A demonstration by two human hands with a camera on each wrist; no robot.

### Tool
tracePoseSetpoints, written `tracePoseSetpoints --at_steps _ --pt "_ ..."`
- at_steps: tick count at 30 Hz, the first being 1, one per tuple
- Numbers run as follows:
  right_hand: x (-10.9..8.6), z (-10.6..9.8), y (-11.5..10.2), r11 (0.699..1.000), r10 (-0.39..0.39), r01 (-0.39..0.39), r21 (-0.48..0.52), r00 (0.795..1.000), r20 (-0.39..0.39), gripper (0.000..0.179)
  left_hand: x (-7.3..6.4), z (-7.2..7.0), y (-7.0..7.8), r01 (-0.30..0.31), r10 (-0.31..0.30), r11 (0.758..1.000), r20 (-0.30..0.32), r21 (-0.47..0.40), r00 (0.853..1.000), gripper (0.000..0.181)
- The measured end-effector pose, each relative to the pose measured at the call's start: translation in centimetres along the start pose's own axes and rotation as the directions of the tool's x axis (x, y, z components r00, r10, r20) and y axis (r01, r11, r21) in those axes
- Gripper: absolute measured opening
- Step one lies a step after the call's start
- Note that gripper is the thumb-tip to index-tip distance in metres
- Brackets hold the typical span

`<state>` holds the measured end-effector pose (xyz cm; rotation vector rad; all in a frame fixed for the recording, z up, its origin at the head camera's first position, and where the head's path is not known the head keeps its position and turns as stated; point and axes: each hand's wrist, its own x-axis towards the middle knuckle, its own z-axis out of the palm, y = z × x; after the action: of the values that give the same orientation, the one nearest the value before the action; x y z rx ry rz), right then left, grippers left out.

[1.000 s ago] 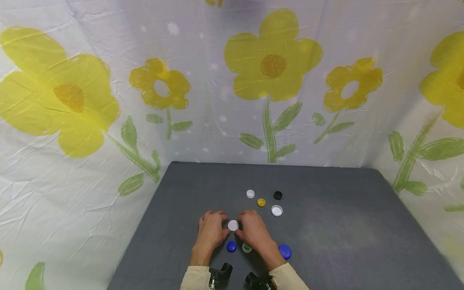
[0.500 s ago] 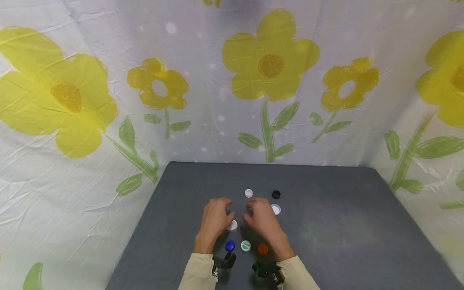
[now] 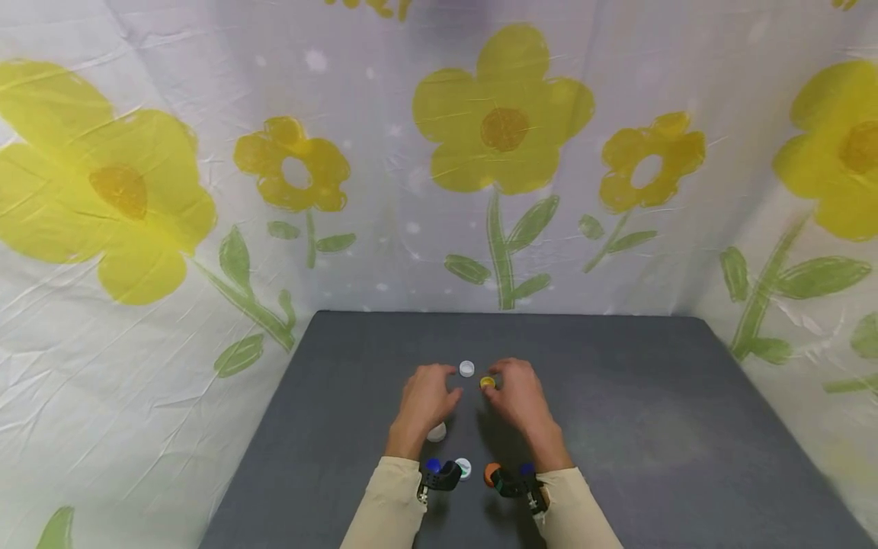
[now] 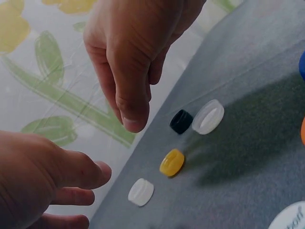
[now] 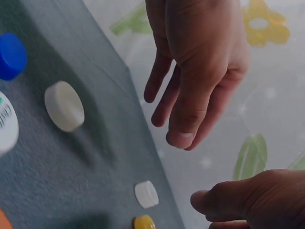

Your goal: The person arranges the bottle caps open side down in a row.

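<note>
Both hands hover over the dark table, thumbs apart from fingers, holding nothing. My left hand [image 3: 427, 400] is left of a small white bottle cap [image 3: 466, 369] lying hollow side up. My right hand [image 3: 523, 396] is just right of a yellow bottle cap [image 3: 487, 382]; the thumb overlaps it in the head view, but the left wrist view shows them apart. Under the right hand, hidden in the head view, are a black cap [image 4: 181, 121] and a wide white cap [image 4: 208, 117]. Another white cap [image 3: 437, 432] lies below the left hand.
Nearer the body sit a blue cap [image 3: 432, 463], a white-and-green cap [image 3: 463, 468], an orange cap [image 3: 491, 473] and a larger blue cap [image 5: 11, 56]. The grey table [image 3: 652, 427] ends at a flower-print curtain [image 3: 384, 252].
Both hands have left the white cap between them and moved forward, the right one also rightward. The orange cap came into view; the black and wide white caps became hidden in the head view.
</note>
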<state>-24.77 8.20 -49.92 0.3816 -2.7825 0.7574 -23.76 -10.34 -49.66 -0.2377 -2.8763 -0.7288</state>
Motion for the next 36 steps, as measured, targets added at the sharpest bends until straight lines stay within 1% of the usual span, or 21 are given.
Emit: tracePoseSetpoints --at_steps 4,6,11,14,19,24,29,33,36 --pt "0.3 -0.2 0.6 0.999 0.041 -0.042 0.008 0.999 0.009 0.030 0.8 0.7 0.4 0.004 -0.004 1.000 0.042 -0.006 0.999 0.036" --pt "0.4 -0.3 0.9 0.998 0.061 -0.061 0.012 0.998 0.017 0.031 1.1 1.1 0.7 0.016 -0.015 1.000 0.059 -0.012 0.998 0.035" --pt "0.7 -0.1 1.4 0.996 0.090 -0.091 0.013 0.995 0.043 0.031 1.8 2.3 1.2 0.023 -0.023 1.000 0.092 0.003 0.995 0.034" --pt "0.8 0.1 1.7 0.994 0.110 -0.111 0.015 0.993 0.052 0.031 2.1 3.2 1.6 0.022 -0.023 1.000 0.091 0.016 0.996 0.033" --pt "1.1 0.9 2.2 0.991 0.133 -0.133 0.001 0.989 0.068 0.031 2.6 4.3 1.8 0.032 -0.034 0.999 0.067 0.038 0.997 0.030" --pt "1.4 1.5 2.7 0.993 0.118 -0.116 -0.024 0.991 0.071 0.029 3.1 5.3 1.7 0.045 -0.048 0.997 0.062 0.060 0.997 0.026" --pt "1.7 2.0 3.1 0.993 0.080 -0.073 -0.093 0.994 0.080 0.029 3.4 6.2 1.5 0.043 -0.048 0.995 0.060 0.088 0.997 0.020" --pt "2.0 2.4 3.4 0.989 0.055 -0.039 -0.142 0.993 0.107 0.031 3.6 6.6 1.5 0.052 -0.055 0.994 0.031 0.098 0.998 0.019" --pt "2.1 2.6 3.6 0.986 0.038 -0.020 -0.163 0.993 0.109 0.032 3.8 6.9 1.6 0.071 -0.072 0.992 0.010 0.104 0.997 0.020"
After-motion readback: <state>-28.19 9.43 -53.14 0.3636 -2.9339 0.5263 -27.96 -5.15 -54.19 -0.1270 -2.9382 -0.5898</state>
